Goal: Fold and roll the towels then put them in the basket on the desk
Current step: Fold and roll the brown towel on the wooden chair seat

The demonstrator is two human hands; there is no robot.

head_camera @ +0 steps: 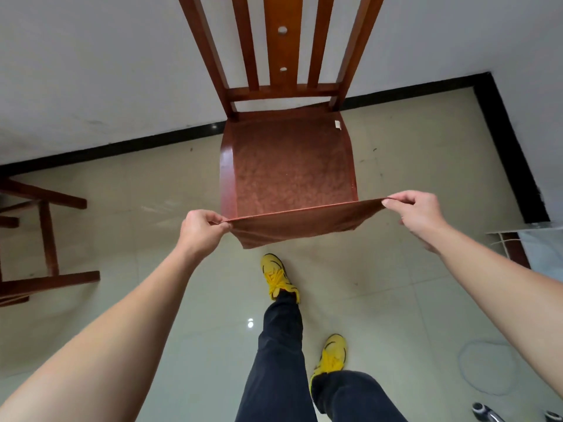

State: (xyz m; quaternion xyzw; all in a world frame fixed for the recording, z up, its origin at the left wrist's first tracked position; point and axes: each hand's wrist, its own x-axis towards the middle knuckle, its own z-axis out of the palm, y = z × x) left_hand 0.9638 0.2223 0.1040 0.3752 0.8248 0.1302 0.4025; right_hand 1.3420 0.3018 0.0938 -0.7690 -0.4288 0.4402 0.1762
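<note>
1. The person's left hand is pinching the towel's near left corner between thumb and curled fingers, holding it just off the seat's front edge.
2. The brown towel, soft and nubby, is lying spread over the seat of a glossy slatted wooden chair. Its near edge is stretching taut and a smoother flap is hanging below, probably to keep the cloth flat for folding.
3. The right hand is pinching the opposite near corner the same way.
4. Neither basket nor desk is showing.
</note>
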